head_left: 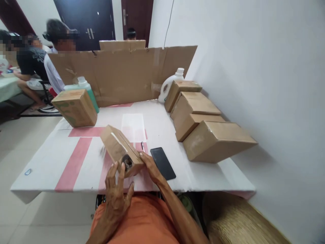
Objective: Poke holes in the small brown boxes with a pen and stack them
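A cardboard box [119, 144] is tilted up at an angle over the near part of the table. A whitish strip runs along its upper face. Against its near end lies a dark round roll [127, 162] with a hole in the middle, which looks like a tape roll. My left hand [116, 188] has its fingers stretched and apart, the index fingertip at the roll's edge. On the box's right side my right hand [151, 166] grips the near corner, thumb on top. Just beyond that hand a black phone [163, 163] lies flat, with a pen [142, 146] nearby.
Several cardboard boxes [203, 101] line the right side by the wall, a white jug [169, 86] behind them. Another box [76, 106] and a green bottle [92, 96] stand at left. A cardboard panel [122, 74] closes the back. Other people sit beyond, at left.
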`<state>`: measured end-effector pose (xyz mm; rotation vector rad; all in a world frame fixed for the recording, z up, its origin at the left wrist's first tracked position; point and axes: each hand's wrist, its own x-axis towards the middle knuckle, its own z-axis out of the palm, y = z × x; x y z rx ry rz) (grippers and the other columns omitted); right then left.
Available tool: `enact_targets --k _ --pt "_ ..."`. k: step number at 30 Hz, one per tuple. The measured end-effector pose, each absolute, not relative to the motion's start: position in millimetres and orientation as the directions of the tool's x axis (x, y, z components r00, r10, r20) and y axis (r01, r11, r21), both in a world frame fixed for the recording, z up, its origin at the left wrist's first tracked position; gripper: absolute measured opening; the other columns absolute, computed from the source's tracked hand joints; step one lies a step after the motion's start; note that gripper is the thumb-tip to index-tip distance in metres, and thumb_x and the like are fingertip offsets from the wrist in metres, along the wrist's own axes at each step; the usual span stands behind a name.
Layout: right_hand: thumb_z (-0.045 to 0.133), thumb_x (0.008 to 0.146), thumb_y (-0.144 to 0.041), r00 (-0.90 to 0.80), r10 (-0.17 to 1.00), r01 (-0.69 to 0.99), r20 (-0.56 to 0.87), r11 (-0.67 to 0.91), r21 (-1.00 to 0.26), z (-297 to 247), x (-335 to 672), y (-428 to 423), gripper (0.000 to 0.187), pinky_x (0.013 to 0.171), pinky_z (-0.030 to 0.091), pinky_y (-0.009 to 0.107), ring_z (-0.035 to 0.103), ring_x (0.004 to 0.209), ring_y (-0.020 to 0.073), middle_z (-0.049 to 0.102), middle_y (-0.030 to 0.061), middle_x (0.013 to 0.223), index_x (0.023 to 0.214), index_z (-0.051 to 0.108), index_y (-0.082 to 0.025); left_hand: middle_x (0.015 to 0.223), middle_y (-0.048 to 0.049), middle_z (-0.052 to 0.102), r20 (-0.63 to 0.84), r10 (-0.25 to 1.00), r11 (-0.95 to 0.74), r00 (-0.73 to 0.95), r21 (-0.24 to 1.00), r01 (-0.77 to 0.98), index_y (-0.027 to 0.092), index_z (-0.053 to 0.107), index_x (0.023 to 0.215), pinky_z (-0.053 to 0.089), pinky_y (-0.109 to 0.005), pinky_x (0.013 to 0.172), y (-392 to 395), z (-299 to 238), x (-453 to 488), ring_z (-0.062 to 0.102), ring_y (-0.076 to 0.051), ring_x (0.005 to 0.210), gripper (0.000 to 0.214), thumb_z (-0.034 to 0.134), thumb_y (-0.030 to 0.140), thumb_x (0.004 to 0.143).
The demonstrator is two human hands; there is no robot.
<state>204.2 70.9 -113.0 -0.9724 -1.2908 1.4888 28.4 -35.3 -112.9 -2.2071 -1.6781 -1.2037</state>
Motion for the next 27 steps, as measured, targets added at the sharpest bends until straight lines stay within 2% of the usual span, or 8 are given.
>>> enact_targets --k 5,8,11,14,16,20,24,27 --pt "0.057 0.1 -0.071 -0.219 0.972 -0.195 -0.082 -0.126 -0.973 -132 205 64 0.06 0.113 0.046 0.045 0.064 0.128 0.031 0.075 0.0086 0.133 0.131 0.074 -0.024 0.158 -0.0199 0.049 0.624 0.78 -0.385 0.054 0.41 0.827 0.025 0.029 0.17 0.05 -0.052 0.117 -28 -119 16 0.05 -0.033 0.148 0.081 0.066 0.021 0.099" --pt "0.057 0.098 -0.072 -0.13 0.98 -0.238 -0.153 -0.181 -0.954 -133 205 63 0.06 0.111 0.049 0.045 0.06 0.136 0.0316 0.07 0.0073 0.141 0.137 0.069 -0.028 0.151 -0.0198 0.056 0.652 0.754 -0.407 0.08 0.367 0.836 0.023 0.031 0.17 0.053 -0.047 0.112 -29 -105 17 0.057 -0.032 0.139 0.082 0.068 0.02 0.097" --pt "0.051 0.097 -0.078 -0.097 0.982 -0.305 -0.163 -0.186 -0.934 -113 211 65 0.065 0.101 0.054 0.045 0.066 0.127 0.0329 0.074 0.0079 0.132 0.132 0.07 -0.027 0.138 -0.0177 0.062 0.677 0.723 -0.439 0.134 0.302 0.846 0.024 0.037 0.168 0.053 -0.043 0.106 -30 -80 16 0.063 -0.029 0.126 0.082 0.071 0.017 0.094" --pt "0.034 0.093 -0.09 -0.12 0.977 -0.342 -0.175 -0.206 -0.917 -79 219 69 0.085 0.096 0.056 0.046 0.069 0.121 0.0357 0.077 0.011 0.117 0.126 0.073 -0.022 0.115 -0.0119 0.068 0.741 0.635 -0.508 0.219 0.186 0.841 0.024 0.042 0.166 0.051 -0.041 0.102 -27 -49 12 0.066 -0.025 0.106 0.082 0.074 0.015 0.092" --pt "0.026 0.088 -0.097 -0.165 0.97 -0.337 -0.18 -0.226 -0.914 -58 222 71 0.098 0.094 0.057 0.046 0.069 0.12 0.0377 0.078 0.0129 0.109 0.123 0.075 -0.02 0.114 -0.0107 0.066 0.774 0.586 -0.532 0.239 0.145 0.834 0.026 0.045 0.165 0.05 -0.043 0.105 -21 -28 7 0.064 -0.026 0.107 0.083 0.078 0.016 0.089" --pt "0.037 0.084 -0.098 -0.228 0.967 -0.391 -0.112 -0.196 -0.899 -39 219 77 0.095 0.093 0.058 0.046 0.069 0.121 0.037 0.079 0.0129 0.107 0.12 0.077 -0.02 0.154 -0.0128 0.05 0.679 0.704 -0.559 0.209 0.348 0.752 0.039 0.046 0.163 0.051 -0.054 0.116 -8 7 -4 0.052 -0.037 0.143 0.082 0.082 0.033 0.089" --pt "0.054 0.084 -0.092 -0.223 0.971 -0.477 -0.085 -0.185 -0.859 -50 210 88 0.079 0.092 0.058 0.043 0.072 0.11 0.0325 0.079 0.0107 0.107 0.113 0.076 -0.021 0.162 -0.0116 0.047 0.48 0.824 -0.542 0.301 0.516 0.663 0.042 0.045 0.163 0.062 -0.05 0.103 -3 16 -9 0.067 -0.03 0.126 0.068 0.068 0.038 0.099" --pt "0.064 0.087 -0.083 -0.181 0.978 -0.385 -0.107 -0.17 -0.907 -66 195 93 0.065 0.09 0.057 0.041 0.071 0.102 0.0284 0.078 0.0079 0.102 0.104 0.075 -0.021 0.158 -0.0126 0.048 0.437 0.862 -0.485 0.255 0.569 0.664 0.042 0.038 0.166 0.063 -0.047 0.101 2 -5 -4 0.063 -0.03 0.13 0.074 0.069 0.039 0.099"
